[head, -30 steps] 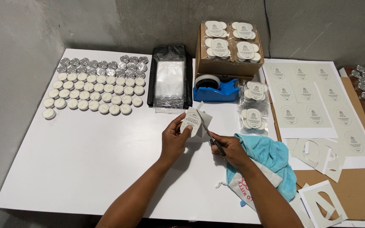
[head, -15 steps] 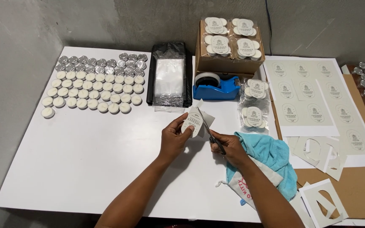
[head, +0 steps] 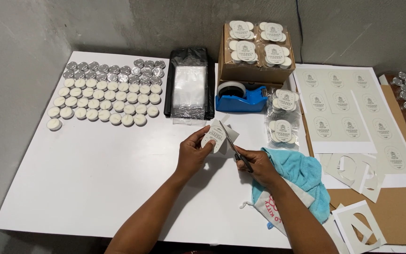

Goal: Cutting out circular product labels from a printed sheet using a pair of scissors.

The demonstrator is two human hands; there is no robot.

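Observation:
My left hand (head: 192, 154) pinches a small oval paper label (head: 213, 136) with a grey offcut still attached around it. My right hand (head: 258, 166) grips a pair of scissors (head: 235, 146); their blades run up along the label's right edge. Both hands hover just above the white table (head: 95, 174), near its middle, with the right wrist over a blue cloth (head: 297, 176).
Rows of white tealight candles and silver cups (head: 106, 93) lie at the back left. A black bag with clear sleeves (head: 189, 84), a blue tape dispenser (head: 239, 98), a cardboard box of packed candles (head: 255, 51), label sheets (head: 348, 110) and paper offcuts (head: 358, 221) surround the hands.
The scissors have worked slightly along the label's edge and the label has turned a little in my left hand. The view shifted slightly.

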